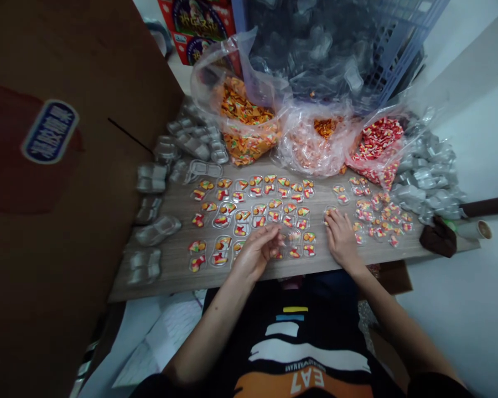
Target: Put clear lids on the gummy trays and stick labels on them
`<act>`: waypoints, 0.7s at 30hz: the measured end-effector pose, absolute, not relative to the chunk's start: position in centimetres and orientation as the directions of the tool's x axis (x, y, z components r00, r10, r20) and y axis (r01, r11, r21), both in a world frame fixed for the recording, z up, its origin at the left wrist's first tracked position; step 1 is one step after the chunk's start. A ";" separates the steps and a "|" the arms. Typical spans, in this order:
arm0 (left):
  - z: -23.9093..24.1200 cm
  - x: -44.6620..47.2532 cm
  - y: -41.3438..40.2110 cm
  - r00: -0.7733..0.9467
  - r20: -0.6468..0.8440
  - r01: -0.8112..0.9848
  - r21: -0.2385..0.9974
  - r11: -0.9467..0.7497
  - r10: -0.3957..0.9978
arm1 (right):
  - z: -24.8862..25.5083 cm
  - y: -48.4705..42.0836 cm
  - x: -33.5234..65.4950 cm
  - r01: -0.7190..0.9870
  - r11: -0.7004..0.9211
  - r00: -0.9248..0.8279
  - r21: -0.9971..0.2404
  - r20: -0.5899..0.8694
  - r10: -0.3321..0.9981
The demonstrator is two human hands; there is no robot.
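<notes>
My left hand (259, 251) rests at the near edge of a wooden board (170, 271), fingers curled around a small clear plastic shell (292, 236) with candy in it. My right hand (340, 237) lies flat beside it, fingertips touching a filled shell (330, 211). Rows of clear shells holding red, orange and yellow candy pieces (257, 202) cover the board in front of both hands. A loose heap of filled shells (382, 218) lies to the right of my right hand.
Three plastic bags of candy stand at the back: orange (244, 124), pale pink (315, 146), red and white (377, 143). Empty clear shells are piled left (157, 226) and right (429, 171). A large brown cardboard box (58, 182) walls the left. A blue crate (348, 44) sits behind.
</notes>
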State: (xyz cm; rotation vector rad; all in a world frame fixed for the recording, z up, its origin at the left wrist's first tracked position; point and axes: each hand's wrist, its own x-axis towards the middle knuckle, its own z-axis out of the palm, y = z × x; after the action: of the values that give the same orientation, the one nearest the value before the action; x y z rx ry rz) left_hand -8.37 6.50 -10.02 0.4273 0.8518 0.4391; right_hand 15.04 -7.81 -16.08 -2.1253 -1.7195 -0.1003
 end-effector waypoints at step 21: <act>-7.8 -6.6 6.9 0.638 -0.561 -0.230 0.514 0.826 0.527 | -16.2 -5.7 14.1 0.915 -0.361 0.387 -0.180 0.135 0.912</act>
State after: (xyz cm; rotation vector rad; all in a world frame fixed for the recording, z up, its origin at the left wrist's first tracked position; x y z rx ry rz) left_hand -6.62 6.87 -7.80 0.4209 0.7645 0.4465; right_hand 14.08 -5.67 -16.25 -2.4206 -1.6245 -0.0175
